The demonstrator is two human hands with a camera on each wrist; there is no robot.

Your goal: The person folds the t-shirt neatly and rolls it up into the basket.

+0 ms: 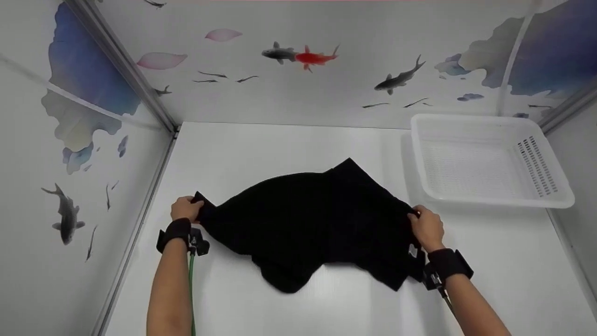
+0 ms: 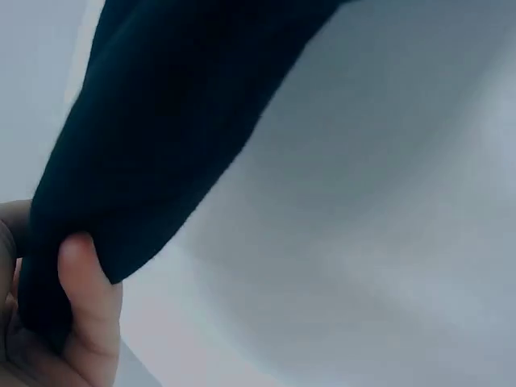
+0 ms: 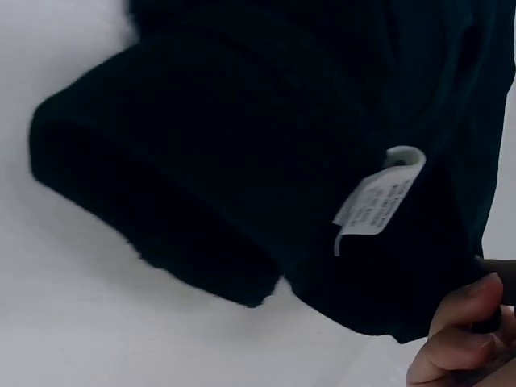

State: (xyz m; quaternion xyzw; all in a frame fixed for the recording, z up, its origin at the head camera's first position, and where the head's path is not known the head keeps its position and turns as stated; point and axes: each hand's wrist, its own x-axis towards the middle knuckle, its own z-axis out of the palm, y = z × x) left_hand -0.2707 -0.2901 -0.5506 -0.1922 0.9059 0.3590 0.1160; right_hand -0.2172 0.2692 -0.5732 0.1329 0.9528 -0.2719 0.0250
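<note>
A black garment [image 1: 298, 219], its exact kind hard to make out, stretches sideways between both hands over the white table. At its left end my left hand [image 1: 185, 209] pinches a corner, with the thumb [image 2: 85, 282] showing on the cloth in the left wrist view. My right hand [image 1: 426, 226] grips the garment's right edge. Close to that hand a white care label [image 3: 379, 197] with small print sticks out of the cloth. A sleeve-like opening [image 3: 153, 201] hangs beside the label in the right wrist view. Part of the right fingers is cut off by that frame.
A white plastic basket [image 1: 489, 203] with slotted sides stands at the back right, beyond my right hand. White panels printed with fish enclose the table [image 1: 224, 298] at the back and sides. A green cable [image 1: 191, 289] runs along my left forearm.
</note>
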